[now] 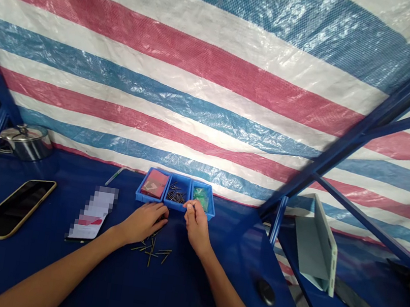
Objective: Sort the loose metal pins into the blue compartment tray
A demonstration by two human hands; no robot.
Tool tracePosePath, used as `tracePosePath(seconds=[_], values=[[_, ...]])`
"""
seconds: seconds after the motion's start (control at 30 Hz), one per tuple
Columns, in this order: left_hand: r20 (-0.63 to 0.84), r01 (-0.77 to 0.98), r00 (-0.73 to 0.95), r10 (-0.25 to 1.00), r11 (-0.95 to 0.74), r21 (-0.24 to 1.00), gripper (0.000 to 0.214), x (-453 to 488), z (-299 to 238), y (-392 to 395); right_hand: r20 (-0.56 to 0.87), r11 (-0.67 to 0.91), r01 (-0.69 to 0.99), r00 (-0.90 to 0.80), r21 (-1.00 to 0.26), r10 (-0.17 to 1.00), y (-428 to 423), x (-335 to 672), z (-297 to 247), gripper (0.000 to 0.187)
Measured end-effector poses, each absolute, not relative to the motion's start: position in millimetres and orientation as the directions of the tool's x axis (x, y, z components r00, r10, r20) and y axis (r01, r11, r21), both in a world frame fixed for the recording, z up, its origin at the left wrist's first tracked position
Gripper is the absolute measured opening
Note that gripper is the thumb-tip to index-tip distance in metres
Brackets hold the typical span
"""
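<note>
Several thin, dark brassy metal rods that look like small drill bits (150,254) lie scattered on the blue table. My left hand (146,220) is over the far edge of that pile, palm down and fingers curled; whatever is under them is hidden. My right hand (195,220) is raised at the front edge of a blue three-part tray (149,199), thumb and fingers pinched together. Anything in that pinch is too small to make out. More of the rods (176,194) fill the tray's middle compartment. A pink packet (155,183) lies in the left one and green packets (202,195) in the right.
Left of my arms lie a lit phone (89,221), a dark phone (11,209) and a pen (114,176). A lidded metal pot (30,143) stands farther back. On the right are a black mouse (265,291) and a tablet in a case (316,247). Striped sheeting (185,79) hangs behind.
</note>
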State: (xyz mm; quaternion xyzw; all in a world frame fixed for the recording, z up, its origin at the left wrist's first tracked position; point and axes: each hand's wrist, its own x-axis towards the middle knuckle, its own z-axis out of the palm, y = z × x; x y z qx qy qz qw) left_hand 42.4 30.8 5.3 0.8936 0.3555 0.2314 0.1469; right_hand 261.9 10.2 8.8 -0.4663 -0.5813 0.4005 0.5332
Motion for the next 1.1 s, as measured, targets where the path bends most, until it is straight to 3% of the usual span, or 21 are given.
tracePosePath(seconds=[0.2,0.33,0.47,0.6,1.1], values=[[0.300,0.568,0.645,0.703,-0.703,0.428,0.011,42,7,30,0.291,0.281,0.138,0.054,-0.950,0.955,16,265,1,0.033],[0.305,0.568,0.646,0.700,-0.708,0.420,0.013,42,4,31,0.299,0.277,0.281,0.039,-0.919,0.953,12,268,5,0.031],[0.308,0.571,0.645,0.699,-0.709,0.414,0.013,42,2,31,0.431,0.382,0.502,-0.019,-0.776,0.902,6,269,13,0.025],[0.316,0.567,0.647,0.694,-0.715,0.409,0.017,42,2,31,0.564,0.481,0.613,-0.069,-0.627,0.823,4,269,15,0.022],[0.313,0.565,0.647,0.695,-0.713,0.416,0.018,42,7,30,0.535,0.469,0.587,-0.073,-0.659,0.842,0,266,19,0.021]])
